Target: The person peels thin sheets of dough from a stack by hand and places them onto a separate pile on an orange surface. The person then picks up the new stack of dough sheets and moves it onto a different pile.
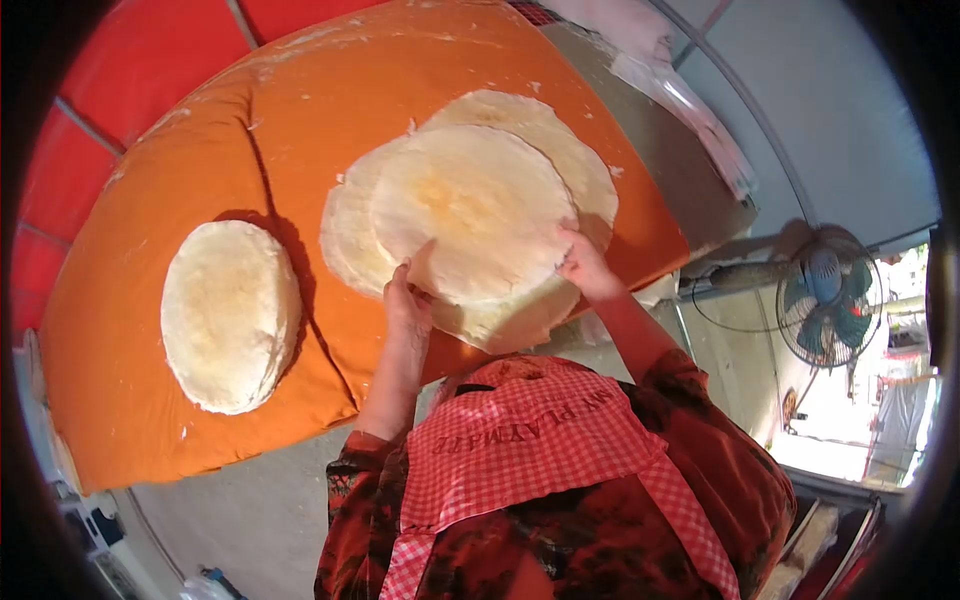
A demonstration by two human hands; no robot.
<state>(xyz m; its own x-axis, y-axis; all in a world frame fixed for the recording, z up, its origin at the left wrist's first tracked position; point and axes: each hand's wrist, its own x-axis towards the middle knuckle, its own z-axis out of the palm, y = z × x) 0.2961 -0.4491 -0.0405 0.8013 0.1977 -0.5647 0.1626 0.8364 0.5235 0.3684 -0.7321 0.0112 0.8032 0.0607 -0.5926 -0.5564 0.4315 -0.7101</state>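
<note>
A large round flatbread (470, 200) lies over several others that spread out beneath it on the orange cloth (330, 90). My left hand (408, 298) pinches its near left edge. On its near right edge, my right hand (584, 262) grips with thumb and fingers. Parts of the lower flatbreads (515, 325) show around the top one on all sides. To the left, a thick stack of flatbreads (228, 315) rests on the same cloth.
A plastic bag (690, 115) lies at the table's far right. An electric fan (828, 295) stands on the right with its cable trailing. Red panels (75, 170) border the left side. The cloth has a long crease (262, 160) and flour specks.
</note>
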